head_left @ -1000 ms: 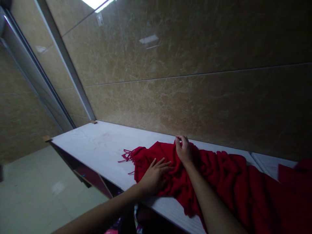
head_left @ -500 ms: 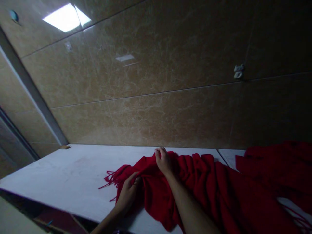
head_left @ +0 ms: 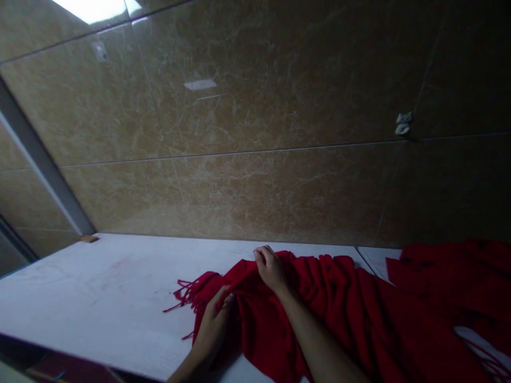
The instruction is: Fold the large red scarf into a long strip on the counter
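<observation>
A long red fringed scarf (head_left: 351, 314) lies crumpled across a white table (head_left: 99, 298), its tasselled end pointing left. My left hand (head_left: 213, 322) grips the near edge of the scarf close to the fringe, fingers curled into the cloth. At the far edge my right hand (head_left: 270, 268) pinches a fold of the same scarf, just in front of the wall. Both forearms reach in from the bottom of the view.
A glossy brown marble-tiled wall (head_left: 255, 133) rises right behind the table. More red cloth (head_left: 455, 276) is heaped at the right. A small metal fitting (head_left: 403, 124) sticks out of the wall. A grey frame (head_left: 40, 165) runs up on the left.
My left hand went from lying flat on the scarf to gripping its near edge. The view swung to the right and up; the right hand kept its hold.
</observation>
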A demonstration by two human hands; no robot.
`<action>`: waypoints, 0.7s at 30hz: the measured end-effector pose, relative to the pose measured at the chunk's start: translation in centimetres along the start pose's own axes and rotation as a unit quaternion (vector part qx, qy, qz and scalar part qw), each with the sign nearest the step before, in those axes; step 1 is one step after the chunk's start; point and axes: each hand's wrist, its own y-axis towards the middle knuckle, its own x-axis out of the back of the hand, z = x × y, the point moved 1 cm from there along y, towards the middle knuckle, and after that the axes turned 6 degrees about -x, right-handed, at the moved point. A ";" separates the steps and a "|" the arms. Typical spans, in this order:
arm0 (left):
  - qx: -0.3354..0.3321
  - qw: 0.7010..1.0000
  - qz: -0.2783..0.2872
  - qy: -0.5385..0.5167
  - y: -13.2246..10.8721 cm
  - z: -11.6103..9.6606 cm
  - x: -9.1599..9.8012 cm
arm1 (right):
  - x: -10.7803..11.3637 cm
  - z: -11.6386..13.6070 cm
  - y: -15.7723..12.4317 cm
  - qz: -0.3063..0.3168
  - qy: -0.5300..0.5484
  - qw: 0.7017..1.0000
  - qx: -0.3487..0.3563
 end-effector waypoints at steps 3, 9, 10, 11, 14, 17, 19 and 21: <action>0.012 1.000 -0.008 -0.006 0.0 0.2 0.0 | 0.3 0.9 0.0 0.012 -0.010 1.000 0.012; 0.014 1.000 -0.001 -0.028 0.1 1.4 0.4 | 1.0 2.9 -0.1 0.030 -0.053 0.997 0.041; 0.019 0.999 0.005 -0.036 0.2 1.7 0.5 | 1.0 3.0 -0.1 0.031 -0.063 0.997 0.045; 0.027 0.999 0.004 -0.042 0.3 2.0 0.6 | 1.0 3.1 -0.2 0.031 -0.073 0.996 0.048; 0.061 0.996 -0.035 -0.057 0.6 2.8 1.0 | 1.0 2.7 -0.4 0.035 -0.109 0.992 0.049; 0.076 0.992 -0.060 -0.084 0.8 3.1 1.3 | 1.0 2.2 -0.7 0.048 -0.145 0.988 0.037; 0.067 0.991 -0.040 -0.112 0.8 2.8 1.2 | 1.3 2.2 -0.8 0.057 -0.165 0.984 0.029; 0.056 0.989 -0.019 -0.133 0.8 2.2 1.1 | 1.7 2.7 -0.8 0.060 -0.178 0.982 0.023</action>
